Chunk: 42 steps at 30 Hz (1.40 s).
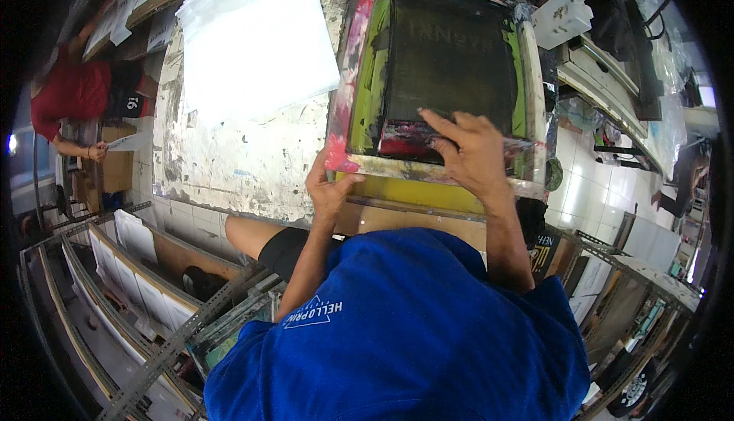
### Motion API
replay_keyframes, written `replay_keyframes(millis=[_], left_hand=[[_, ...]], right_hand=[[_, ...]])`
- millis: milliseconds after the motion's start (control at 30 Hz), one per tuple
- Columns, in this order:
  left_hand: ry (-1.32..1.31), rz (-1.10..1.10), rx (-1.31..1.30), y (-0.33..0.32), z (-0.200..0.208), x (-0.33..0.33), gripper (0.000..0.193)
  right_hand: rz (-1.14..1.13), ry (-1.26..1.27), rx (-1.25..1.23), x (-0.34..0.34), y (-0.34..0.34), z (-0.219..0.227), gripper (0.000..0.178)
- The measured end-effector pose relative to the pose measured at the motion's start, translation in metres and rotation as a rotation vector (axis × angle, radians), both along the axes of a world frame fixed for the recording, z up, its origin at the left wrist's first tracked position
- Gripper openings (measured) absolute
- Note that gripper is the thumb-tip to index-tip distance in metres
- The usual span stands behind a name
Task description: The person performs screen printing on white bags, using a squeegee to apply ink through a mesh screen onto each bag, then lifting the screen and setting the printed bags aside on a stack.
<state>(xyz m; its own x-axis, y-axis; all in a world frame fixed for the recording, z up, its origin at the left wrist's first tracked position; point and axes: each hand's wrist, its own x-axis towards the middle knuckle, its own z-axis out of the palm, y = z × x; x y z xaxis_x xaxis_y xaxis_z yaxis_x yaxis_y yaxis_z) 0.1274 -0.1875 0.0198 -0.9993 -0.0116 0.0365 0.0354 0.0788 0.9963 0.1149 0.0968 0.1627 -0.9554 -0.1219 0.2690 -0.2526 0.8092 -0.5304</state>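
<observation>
A screen-printing frame [342, 115] lies before me, its wooden border smeared pink and white, with green strips along the sides of its dark mesh [451, 62]. My left hand [329, 186] pinches the near left corner of this frame between thumb and fingers. Across the near end of the mesh lies a squeegee [401, 137], dark with red smears. My right hand [470, 150] is closed over the squeegee, index finger stretched along its far side and thumb on the near side; the palm hides part of it. Below the frame's near edge shows a yellow surface [417, 192].
A fanned stack of white sheets [256, 39] sits on the paint-stained table [245, 157], left of the frame. A white plastic container [562, 17] stands beyond its far right corner. At far left, a person in red [76, 100] holds a sheet. Metal racks [164, 360] stand at lower left.
</observation>
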Motion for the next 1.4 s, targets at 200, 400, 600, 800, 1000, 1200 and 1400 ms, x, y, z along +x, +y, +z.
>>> replay_keyframes(millis=[200,400,600,800,1000,1200,1400], left_hand=[[0.234,-0.017,-0.645,-0.004,-0.019,0.001,0.082],[0.226,-0.011,-0.694,-0.006,-0.016,0.003,0.074],[0.21,-0.032,-0.709,-0.01,-0.019,0.005,0.074],[0.175,-0.022,-0.646,-0.008,-0.014,0.006,0.07],[0.149,-0.028,-0.592,-0.011,-0.023,0.01,0.072],[0.286,-0.038,-0.612,-0.01,-0.017,0.005,0.073],[0.124,-0.035,-0.462,-0.007,-0.015,0.013,0.073]], right_hand=[[0.015,-0.252,0.263,0.005,-0.005,-0.074,0.07],[-0.068,-0.017,0.227,-0.059,0.02,-0.11,0.076],[-0.086,0.151,0.268,-0.174,0.068,-0.129,0.077],[-0.103,0.246,0.306,-0.269,0.096,-0.134,0.08],[-0.022,0.127,0.315,-0.339,0.132,-0.12,0.064],[0.067,0.216,0.275,-0.33,0.125,-0.118,0.06],[-0.057,0.191,0.302,-0.235,0.087,-0.109,0.055]])
